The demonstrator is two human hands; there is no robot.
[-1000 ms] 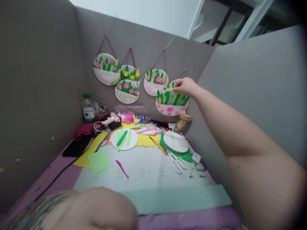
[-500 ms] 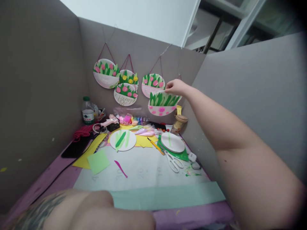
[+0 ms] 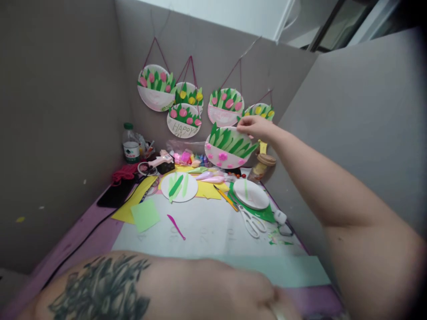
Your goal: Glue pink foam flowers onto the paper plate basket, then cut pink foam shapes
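My right hand (image 3: 254,126) pinches the top rim of a paper plate craft (image 3: 230,146) between thumb and fingers. Green paper leaves stand out of its white lower half, which has pink spots. It hangs tilted in the air before the back wall, below other plate crafts. Across the bottom foreground lies my tattooed left forearm, with my left hand (image 3: 256,291) low and blurred near the front edge; its fingers are hidden. A white plate with green strips (image 3: 190,192) rests on the table. Further right sits another white plate (image 3: 255,195) on green paper.
Finished plate crafts (image 3: 155,95) hang by strings on the grey wall. White scissors (image 3: 251,222), a pencil (image 3: 227,198), a magenta plastic knife (image 3: 176,226) and light green paper (image 3: 145,215) lie on the table. A bottle (image 3: 130,144) stands back left, a lidded cup (image 3: 263,168) back right.
The held plate craft has come slightly lower and tilted down to the right, uncovering a yellow-flowered plate behind. My left forearm has swept right across the foreground. The view has shifted.
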